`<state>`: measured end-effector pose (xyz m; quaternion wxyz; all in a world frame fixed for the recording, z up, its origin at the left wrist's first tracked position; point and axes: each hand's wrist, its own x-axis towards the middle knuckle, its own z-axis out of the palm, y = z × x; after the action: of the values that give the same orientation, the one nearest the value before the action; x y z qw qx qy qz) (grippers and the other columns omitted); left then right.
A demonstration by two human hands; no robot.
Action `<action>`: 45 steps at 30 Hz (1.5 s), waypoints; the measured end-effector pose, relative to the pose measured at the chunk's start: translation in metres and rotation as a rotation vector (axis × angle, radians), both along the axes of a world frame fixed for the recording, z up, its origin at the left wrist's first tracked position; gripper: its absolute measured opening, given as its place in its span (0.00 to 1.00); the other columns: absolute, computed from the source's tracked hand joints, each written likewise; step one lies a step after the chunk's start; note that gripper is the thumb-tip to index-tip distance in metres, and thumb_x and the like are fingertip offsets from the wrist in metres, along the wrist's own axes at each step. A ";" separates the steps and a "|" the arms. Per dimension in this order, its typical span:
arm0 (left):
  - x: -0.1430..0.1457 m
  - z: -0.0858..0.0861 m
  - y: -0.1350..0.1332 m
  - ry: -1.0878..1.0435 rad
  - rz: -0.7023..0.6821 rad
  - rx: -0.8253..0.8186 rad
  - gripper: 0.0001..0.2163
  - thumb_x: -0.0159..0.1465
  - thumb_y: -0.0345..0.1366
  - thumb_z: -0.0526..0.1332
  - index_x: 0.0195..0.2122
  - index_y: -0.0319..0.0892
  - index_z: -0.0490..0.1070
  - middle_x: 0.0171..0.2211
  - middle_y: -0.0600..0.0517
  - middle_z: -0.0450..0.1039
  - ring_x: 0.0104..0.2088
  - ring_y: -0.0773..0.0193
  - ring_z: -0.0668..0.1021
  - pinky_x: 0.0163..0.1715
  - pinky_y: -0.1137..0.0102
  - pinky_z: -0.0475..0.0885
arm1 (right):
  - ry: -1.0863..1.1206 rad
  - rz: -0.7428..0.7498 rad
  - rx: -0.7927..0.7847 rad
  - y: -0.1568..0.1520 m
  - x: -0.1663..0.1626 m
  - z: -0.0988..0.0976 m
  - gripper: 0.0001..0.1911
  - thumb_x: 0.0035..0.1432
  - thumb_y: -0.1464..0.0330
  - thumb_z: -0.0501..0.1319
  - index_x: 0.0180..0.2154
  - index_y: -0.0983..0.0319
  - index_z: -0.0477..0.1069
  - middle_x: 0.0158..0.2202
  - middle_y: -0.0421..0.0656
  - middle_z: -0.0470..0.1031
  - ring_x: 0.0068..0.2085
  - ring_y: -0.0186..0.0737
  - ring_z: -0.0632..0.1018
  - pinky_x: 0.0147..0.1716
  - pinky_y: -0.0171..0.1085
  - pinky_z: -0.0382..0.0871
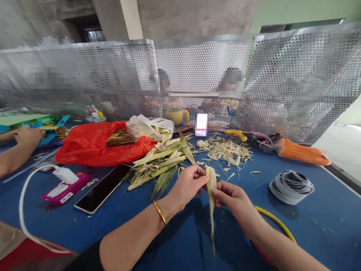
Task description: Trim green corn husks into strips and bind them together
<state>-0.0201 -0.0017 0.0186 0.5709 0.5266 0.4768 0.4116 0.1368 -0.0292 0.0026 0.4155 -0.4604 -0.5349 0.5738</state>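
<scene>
Both my hands grip a pale, husk-covered shoot (211, 188) above the blue table (324, 226). My left hand (187, 186), with a gold bangle on the wrist, pinches the top of the shoot. My right hand (232, 197) closes round its side just below. The shoot's thin tail hangs down toward me. Just beyond my hands lies a pile of green and pale stalks (159, 160). A heap of peeled husk scraps (225, 149) lies to its right.
A red plastic bag (93, 148) with stalks and a white bag (146, 127) sit at the back left. A phone (100, 190), a pink packet (64, 190), a white cable, a coil of bands (291, 186), an orange package (301, 152) and a perforated metal screen (197, 67) surround the work area. Another person's hand (26, 136) rests at far left.
</scene>
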 end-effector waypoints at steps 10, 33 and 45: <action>0.000 -0.011 -0.001 -0.125 -0.134 -0.103 0.10 0.51 0.37 0.67 0.33 0.38 0.74 0.29 0.53 0.74 0.29 0.68 0.73 0.27 0.74 0.65 | -0.043 -0.071 -0.009 -0.003 0.001 -0.002 0.21 0.48 0.51 0.65 0.22 0.62 0.65 0.20 0.36 0.63 0.24 0.32 0.63 0.25 0.32 0.56; 0.002 -0.022 -0.002 -0.075 -0.063 0.110 0.10 0.57 0.41 0.63 0.37 0.42 0.68 0.29 0.54 0.73 0.29 0.66 0.75 0.28 0.73 0.69 | -0.030 -0.028 -0.044 -0.007 -0.006 -0.005 0.20 0.48 0.52 0.65 0.26 0.62 0.66 0.19 0.33 0.63 0.21 0.29 0.63 0.20 0.30 0.57; 0.008 -0.027 -0.005 -0.033 0.118 0.053 0.08 0.55 0.39 0.63 0.32 0.41 0.69 0.27 0.54 0.72 0.25 0.67 0.73 0.23 0.74 0.68 | 0.014 0.067 -0.118 -0.009 -0.008 -0.008 0.15 0.46 0.60 0.68 0.28 0.62 0.66 0.20 0.33 0.68 0.21 0.29 0.68 0.21 0.29 0.61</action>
<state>-0.0122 -0.0066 -0.0087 0.5395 0.5055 0.4864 0.4657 0.1290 -0.0379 -0.0055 0.3720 -0.4618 -0.5124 0.6211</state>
